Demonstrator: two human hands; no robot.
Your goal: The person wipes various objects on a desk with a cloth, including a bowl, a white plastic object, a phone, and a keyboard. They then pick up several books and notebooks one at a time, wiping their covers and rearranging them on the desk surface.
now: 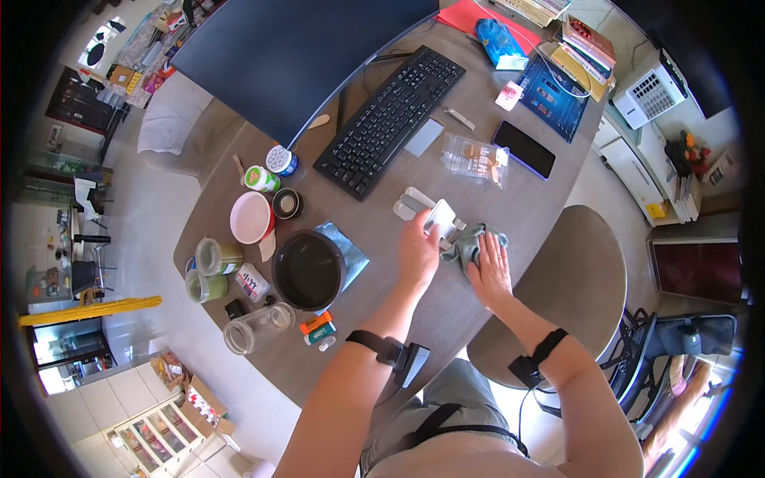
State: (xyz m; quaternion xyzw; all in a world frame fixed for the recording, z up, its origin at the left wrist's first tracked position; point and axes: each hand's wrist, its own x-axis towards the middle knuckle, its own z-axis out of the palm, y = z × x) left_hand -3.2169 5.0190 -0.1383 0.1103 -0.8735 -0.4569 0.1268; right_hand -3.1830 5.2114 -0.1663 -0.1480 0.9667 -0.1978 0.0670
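My left hand point(419, 248) grips a white jointed stand point(441, 216), thumb and fingers around its upper plate. The stand's paler base part point(411, 203) shows just beyond my fingers, close to the tabletop. My right hand point(491, 269) lies flat with fingers extended on a crumpled grey-green cloth point(464, 245), pressing it against the table beside the stand. What is under the cloth and my palm is hidden. A clear plastic packet point(475, 160) with printing lies beyond both hands.
A black keyboard point(391, 119) and a monitor point(299, 54) stand ahead. A phone point(524, 149) lies to the right. Left are a dark round pan point(308, 272) on a blue cloth point(349, 254), a pink bowl point(251, 218) and several jars. A rounded brown seat point(574, 281) adjoins the table's right edge.
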